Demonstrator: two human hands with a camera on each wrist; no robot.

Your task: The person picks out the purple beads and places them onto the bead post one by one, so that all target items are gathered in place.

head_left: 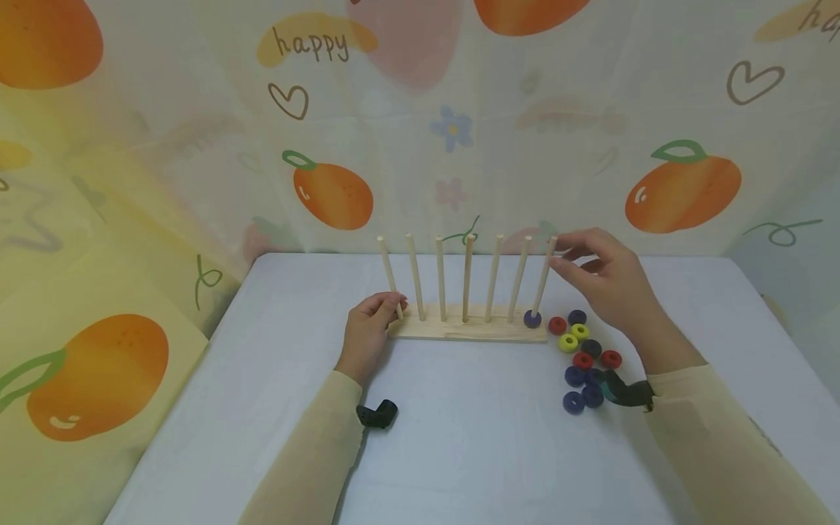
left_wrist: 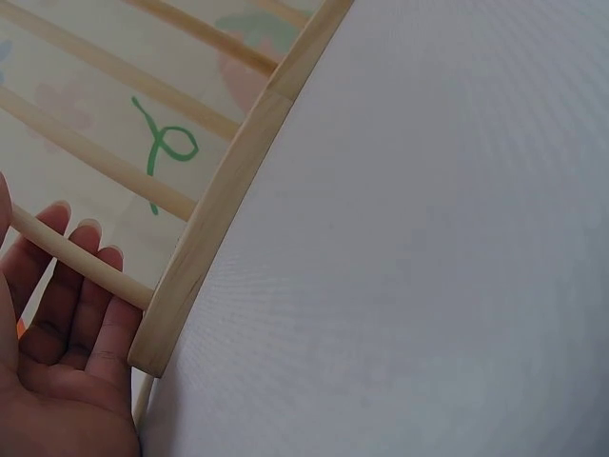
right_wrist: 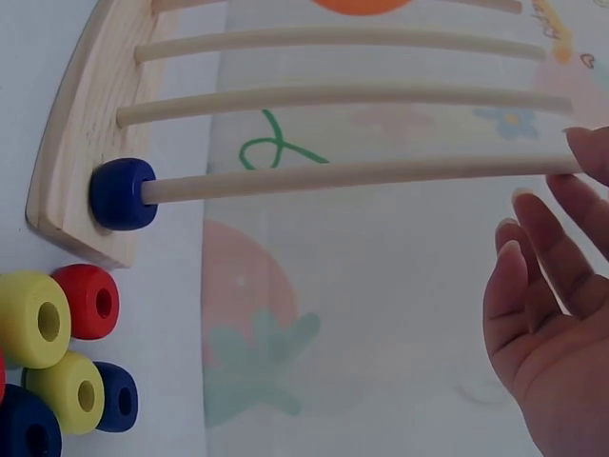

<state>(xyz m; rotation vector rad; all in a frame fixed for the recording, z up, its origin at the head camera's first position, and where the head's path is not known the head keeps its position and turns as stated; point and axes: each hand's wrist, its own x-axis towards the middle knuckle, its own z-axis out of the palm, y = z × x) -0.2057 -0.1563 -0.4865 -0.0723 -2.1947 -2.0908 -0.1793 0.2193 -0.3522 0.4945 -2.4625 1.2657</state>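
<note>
A wooden peg rack (head_left: 420,332) has several upright pegs on a flat base. My left hand (head_left: 374,328) holds the leftmost peg (left_wrist: 90,262) low down, thumb in front and fingers behind it. At the rack's other end, my right hand (head_left: 607,273) has thumb and forefinger on either side of the rightmost peg (right_wrist: 362,173) at its top, pinching it lightly; the other fingers are loosely bent. A dark blue bead (right_wrist: 124,194) sits around the foot of that peg, on the base. The other pegs carry no beads.
Loose beads lie right of the rack: red beads (head_left: 611,359), yellow beads (head_left: 568,343) and several dark blue beads (head_left: 574,402), some close to the right wrist's black strap (head_left: 626,390). A white cloth (head_left: 459,437) covers the table; a patterned curtain (head_left: 407,146) hangs behind.
</note>
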